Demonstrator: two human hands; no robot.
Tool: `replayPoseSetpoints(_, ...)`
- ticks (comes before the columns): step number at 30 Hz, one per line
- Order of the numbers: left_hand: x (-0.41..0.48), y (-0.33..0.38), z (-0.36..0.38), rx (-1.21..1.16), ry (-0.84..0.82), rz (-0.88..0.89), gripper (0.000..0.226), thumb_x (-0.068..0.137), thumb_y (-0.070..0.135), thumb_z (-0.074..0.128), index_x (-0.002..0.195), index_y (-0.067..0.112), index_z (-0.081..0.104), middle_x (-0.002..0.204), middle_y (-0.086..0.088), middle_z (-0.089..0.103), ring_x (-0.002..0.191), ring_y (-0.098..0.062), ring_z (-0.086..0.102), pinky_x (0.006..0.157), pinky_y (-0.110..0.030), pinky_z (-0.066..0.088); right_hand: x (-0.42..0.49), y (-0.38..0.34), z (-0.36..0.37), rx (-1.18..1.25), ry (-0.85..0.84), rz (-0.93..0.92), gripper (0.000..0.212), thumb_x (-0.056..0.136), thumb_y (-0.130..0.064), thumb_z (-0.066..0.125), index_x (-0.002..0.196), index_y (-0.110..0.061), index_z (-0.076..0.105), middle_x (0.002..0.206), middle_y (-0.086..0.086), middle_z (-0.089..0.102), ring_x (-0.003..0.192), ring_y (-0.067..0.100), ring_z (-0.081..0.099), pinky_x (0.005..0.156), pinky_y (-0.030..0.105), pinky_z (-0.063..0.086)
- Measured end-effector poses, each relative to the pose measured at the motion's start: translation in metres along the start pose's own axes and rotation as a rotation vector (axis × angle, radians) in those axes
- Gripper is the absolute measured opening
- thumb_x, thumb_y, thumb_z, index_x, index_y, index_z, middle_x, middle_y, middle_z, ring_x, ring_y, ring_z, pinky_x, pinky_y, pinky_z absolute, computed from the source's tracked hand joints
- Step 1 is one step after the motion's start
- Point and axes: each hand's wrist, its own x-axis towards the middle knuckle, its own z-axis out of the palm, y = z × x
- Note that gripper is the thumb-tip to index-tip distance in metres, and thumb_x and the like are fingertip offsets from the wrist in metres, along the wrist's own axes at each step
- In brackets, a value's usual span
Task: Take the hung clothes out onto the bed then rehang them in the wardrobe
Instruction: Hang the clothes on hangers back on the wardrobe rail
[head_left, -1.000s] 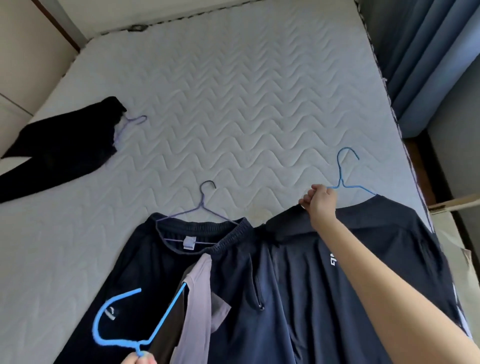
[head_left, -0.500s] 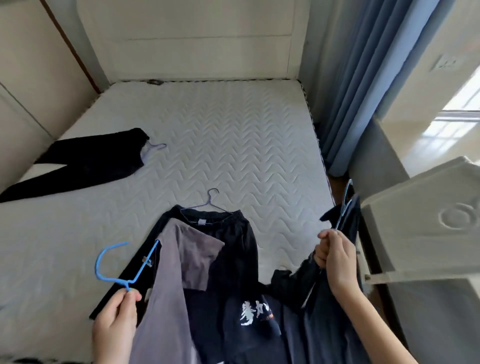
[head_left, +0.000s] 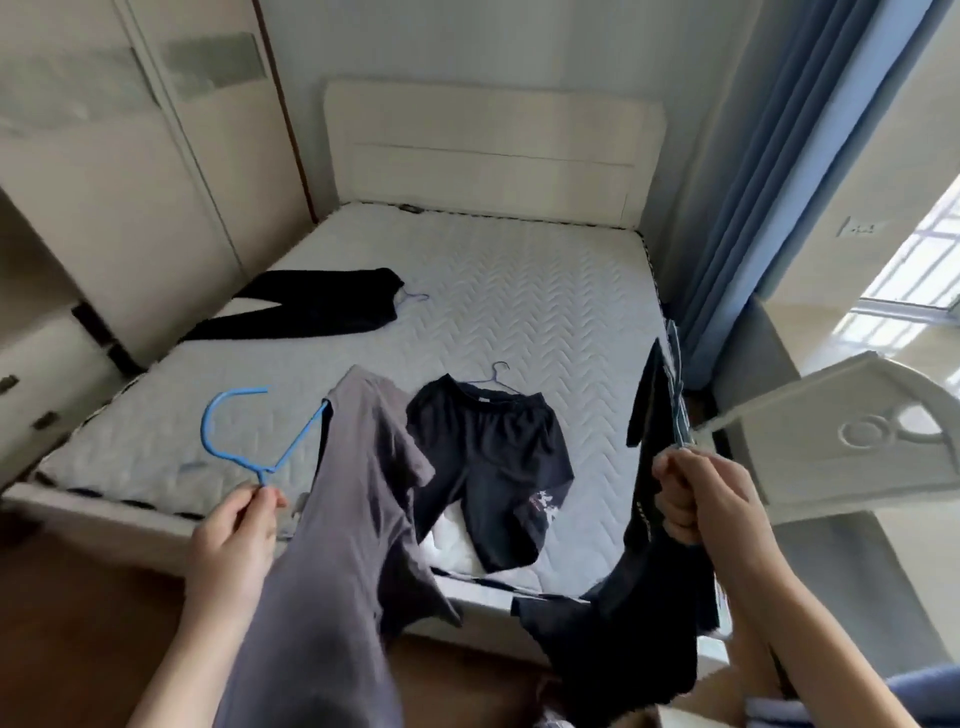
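Note:
My left hand (head_left: 236, 538) grips the neck of a bright blue hanger (head_left: 244, 434), and a grey garment (head_left: 343, 545) hangs from it over the bed's foot. In my right hand (head_left: 698, 499) is a second hanger with a dark navy shirt (head_left: 639, 582) on it, lifted clear of the mattress by the bed's right edge. Dark navy shorts (head_left: 488, 467) on a thin wire hanger (head_left: 496, 376) lie flat on the white quilted bed (head_left: 519, 296). Black trousers (head_left: 311, 309) on another hanger lie at the far left.
Cream wardrobe doors (head_left: 130, 171) stand along the bed's left side. A white headboard (head_left: 493, 156) closes the far end. Blue curtains (head_left: 769, 182) hang at the right, and a white furniture panel (head_left: 852, 441) juts in beside my right hand. Brown wooden floor (head_left: 78, 597) lies below.
I have stepped back from the bed and raised both hangers. The navy shirt came off the mattress to the right, and the grey garment now hangs free from the blue hanger.

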Motion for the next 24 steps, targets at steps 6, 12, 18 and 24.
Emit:
replayPoseSetpoints(6,-0.08,-0.014,-0.09,0.1,0.197,-0.017,0.023,0.094,0.028,0.05,0.079,0.014,0.06,0.044,0.009,0.033,0.043,-0.009,0.024,0.043,-0.017,0.017,-0.044,0.018,0.075,-0.066,-0.348,0.155,0.029,0.099,-0.005,0.034,0.073,-0.004,0.048,0.056,0.001,0.019,0.048,0.01,0.015,0.045,0.018,0.01)
replayPoseSetpoints(12,-0.154,-0.035,-0.139,0.248,0.502,-0.143,0.023,0.095,0.02,0.053,0.075,0.012,0.061,0.044,0.005,0.044,0.04,-0.005,0.029,0.048,-0.025,0.023,-0.044,0.061,0.166,-0.112,-0.652,0.377,0.032,0.101,-0.006,0.033,0.073,-0.001,0.047,0.05,0.0,0.018,0.038,0.005,0.016,0.044,0.009,0.014)
replayPoseSetpoints(18,-0.222,-0.051,-0.173,0.292,0.893,-0.327,0.025,0.094,0.013,0.054,0.071,0.009,0.064,0.053,0.018,0.06,0.047,0.004,0.05,0.051,-0.013,0.032,-0.046,0.098,0.262,-0.188,-0.959,0.456,0.035,0.102,-0.005,0.031,0.073,0.001,0.047,0.044,-0.004,0.021,0.034,0.005,0.015,0.044,0.01,0.012)
replayPoseSetpoints(24,-0.267,-0.079,-0.215,0.315,1.106,-0.505,0.014,0.093,0.013,0.057,0.082,0.022,0.057,0.068,-0.008,0.061,0.071,-0.023,0.056,0.064,-0.027,0.039,-0.065,0.136,0.37,-0.312,-1.174,0.303,0.027,0.097,-0.002,0.039,0.072,-0.002,0.05,0.048,-0.005,0.023,0.04,0.007,0.017,0.038,0.014,0.014)
